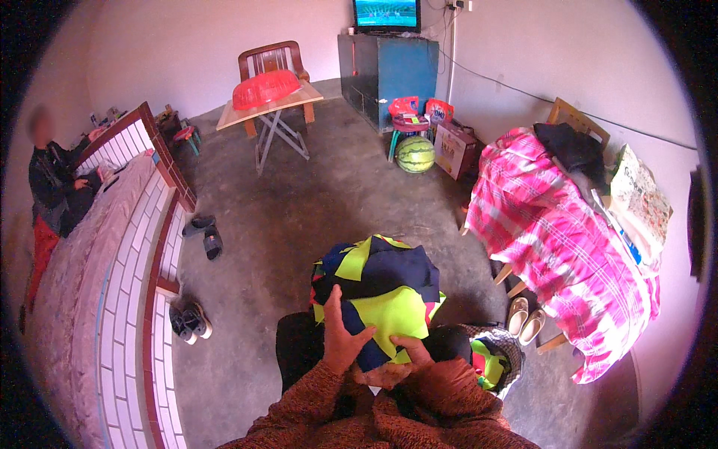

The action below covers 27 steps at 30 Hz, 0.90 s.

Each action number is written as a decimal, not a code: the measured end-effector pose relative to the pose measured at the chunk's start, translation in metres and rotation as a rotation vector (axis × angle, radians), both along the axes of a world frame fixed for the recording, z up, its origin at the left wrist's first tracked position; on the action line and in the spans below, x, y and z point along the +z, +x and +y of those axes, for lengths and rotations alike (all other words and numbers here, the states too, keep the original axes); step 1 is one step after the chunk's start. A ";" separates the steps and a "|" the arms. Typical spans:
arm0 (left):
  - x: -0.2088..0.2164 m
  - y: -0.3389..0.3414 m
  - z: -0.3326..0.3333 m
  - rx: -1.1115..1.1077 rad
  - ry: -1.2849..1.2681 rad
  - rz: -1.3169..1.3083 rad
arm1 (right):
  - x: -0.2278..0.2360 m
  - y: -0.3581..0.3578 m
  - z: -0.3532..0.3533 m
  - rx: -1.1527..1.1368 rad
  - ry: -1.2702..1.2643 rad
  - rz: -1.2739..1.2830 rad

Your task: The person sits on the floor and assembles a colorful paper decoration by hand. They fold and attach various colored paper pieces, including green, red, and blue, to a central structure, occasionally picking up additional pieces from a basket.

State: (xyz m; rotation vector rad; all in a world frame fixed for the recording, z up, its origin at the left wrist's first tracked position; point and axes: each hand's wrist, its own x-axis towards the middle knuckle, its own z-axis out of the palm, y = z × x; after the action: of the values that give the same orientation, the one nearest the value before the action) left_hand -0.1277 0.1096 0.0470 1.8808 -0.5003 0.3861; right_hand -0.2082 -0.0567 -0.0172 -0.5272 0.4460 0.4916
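A heap of navy and neon-yellow cloth pieces (400, 269), with small bits of red, lies in front of me over my knees. A neon-yellow cloth piece (393, 314) is uppermost on its near side. My left hand (344, 333) rests against the left edge of this piece, fingers stretched up and thumb apart. My right hand (411, 353) grips the near edge of the yellow piece, thumb on top and fingers partly hidden beneath. By my right knee stands a checked basket (516, 361) with yellow, green and red cloth inside.
A brick-sided bed platform (123, 322) runs along the left, with a seated person (56, 179) and shoes (191, 322) beside it. Ahead stand a folding table (310, 93) with a red basin (265, 88) and a watermelon (415, 155). A pink plaid cover (546, 224) drapes furniture at right.
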 end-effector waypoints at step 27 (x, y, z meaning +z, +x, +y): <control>-0.024 0.008 0.007 -0.357 -0.438 0.774 | 0.038 0.002 0.004 -0.155 -0.060 -0.105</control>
State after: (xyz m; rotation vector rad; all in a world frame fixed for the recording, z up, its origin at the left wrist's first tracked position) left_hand -0.1197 0.1162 0.0227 1.3357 -0.1869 -0.4364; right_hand -0.2058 -0.0529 0.0205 -0.5687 0.3982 0.3008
